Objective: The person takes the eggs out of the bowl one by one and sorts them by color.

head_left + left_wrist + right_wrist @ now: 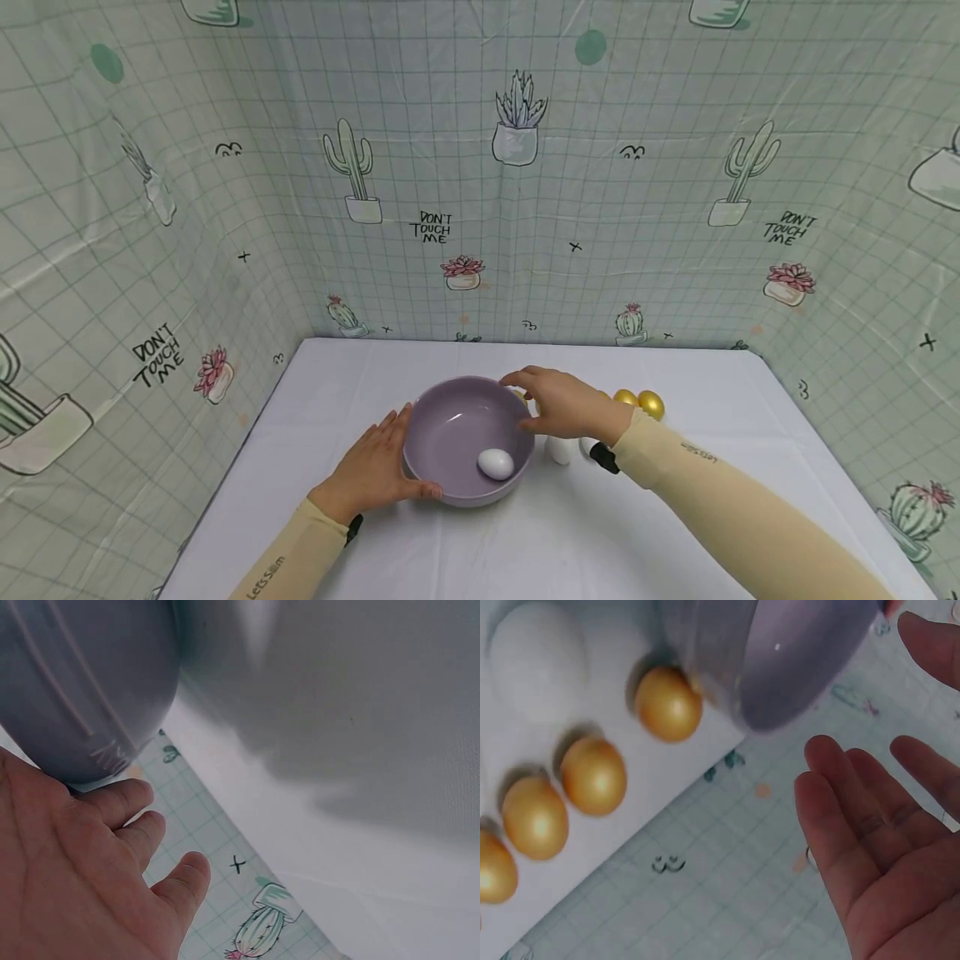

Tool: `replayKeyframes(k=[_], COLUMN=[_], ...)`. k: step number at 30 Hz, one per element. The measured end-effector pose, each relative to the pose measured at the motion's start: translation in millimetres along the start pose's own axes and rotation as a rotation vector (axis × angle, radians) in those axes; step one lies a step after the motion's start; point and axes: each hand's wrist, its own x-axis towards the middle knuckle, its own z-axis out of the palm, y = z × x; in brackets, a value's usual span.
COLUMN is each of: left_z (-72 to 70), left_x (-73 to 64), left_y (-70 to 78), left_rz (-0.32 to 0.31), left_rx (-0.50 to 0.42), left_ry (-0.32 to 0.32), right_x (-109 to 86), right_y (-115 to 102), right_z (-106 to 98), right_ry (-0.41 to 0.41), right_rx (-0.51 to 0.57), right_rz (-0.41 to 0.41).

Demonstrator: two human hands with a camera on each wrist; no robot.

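A purple bowl (457,417) stands upright on the white-covered table, and one white egg (496,464) lies inside it. My left hand (378,462) rests along the bowl's left side, its fingers fairly straight and its thumb spread toward the front edge. In the left wrist view the bowl's outer wall (97,675) shows above that palm. My right hand (562,404) hovers at the right rim with thumb and fingers spread, holding nothing. The right wrist view shows its fingers (829,825) extended near the bowl, with a gold egg (669,705) beside the bowl's wall.
Right of the bowl are white eggs (558,450), partly under my right arm. Several gold eggs (651,405) sit farther back, some hidden behind the right hand. A cactus-print grid cloth (525,200) rises behind the table (360,367) and along both sides.
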Motion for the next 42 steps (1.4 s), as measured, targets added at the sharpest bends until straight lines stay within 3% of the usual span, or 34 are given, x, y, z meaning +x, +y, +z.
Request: replayKeyframes(k=[8,16,23,31,42], left_z=[0.6,0.2,-1.8,0.1,-0.1], left_x=[-0.1,-0.2,-0.9,-0.6,-0.9], left_y=[0.3,1.8,4.2,2.3,0.6], left_rz=[-0.005,-0.007,-0.009,-0.007,-0.004], left_rx=[0.003,0.004,0.000,0.007,0.005], left_ry=[-0.008,-0.013,-0.010,-0.003,-0.003], right_x=[23.3,30.8,31.8,33.0,32.0], right_y=[-17,-26,-27,-24,-23], right_z=[30,51,64,72,74], right_ry=[-0.110,-0.175,-0.172,-0.142,-0.154], right_rx=[-0.063,-0.163,-0.184,-0.224,-0.263], right_rz=[0.042,0.073,0.066,-0.046,-0.044])
